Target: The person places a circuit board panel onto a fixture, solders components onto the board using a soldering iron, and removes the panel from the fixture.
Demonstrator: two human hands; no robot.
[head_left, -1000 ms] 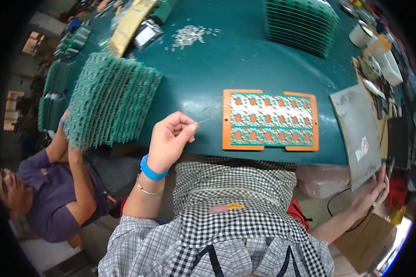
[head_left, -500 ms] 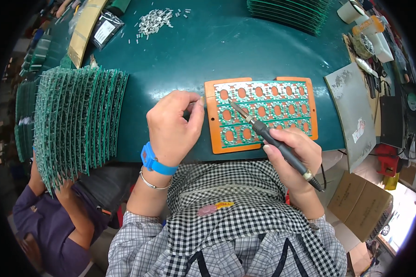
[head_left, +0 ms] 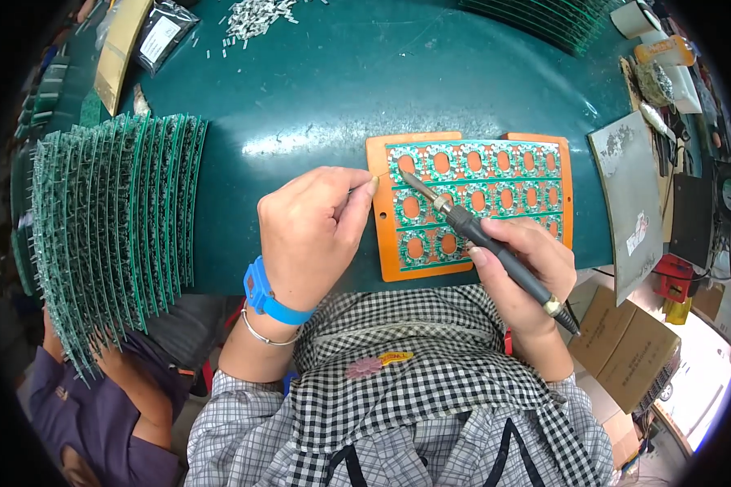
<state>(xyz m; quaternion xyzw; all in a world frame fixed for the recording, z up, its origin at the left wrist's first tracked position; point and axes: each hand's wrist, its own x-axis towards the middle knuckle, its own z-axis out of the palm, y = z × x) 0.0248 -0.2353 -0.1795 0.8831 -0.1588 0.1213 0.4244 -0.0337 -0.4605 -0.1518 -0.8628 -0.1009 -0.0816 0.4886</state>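
A panel of green circuit boards [head_left: 477,180] with rows of oval openings lies in an orange fixture [head_left: 388,243] on the table. My right hand [head_left: 532,272] grips a soldering iron [head_left: 495,250] like a pen, its tip pointing up and left at the panel's upper left opening. Thumb and forefinger of my left hand [head_left: 313,223] are pinched at the fixture's left edge. A thin strand of solder wire [head_left: 381,175] seems to run from them toward the iron's tip; most of it is hidden in the hand.
Upright green circuit boards [head_left: 122,219] stand in a dense row at left, with more [head_left: 544,20] at the far edge. Small pale parts [head_left: 256,18] lie in a heap. A grey metal plate [head_left: 632,203] is at right. Another person [head_left: 105,414] sits at lower left.
The view has shifted, so the table's things sit differently in the picture. My left fingertips and the iron's tip are closer together over the panel's upper left corner. Both grips are unchanged.
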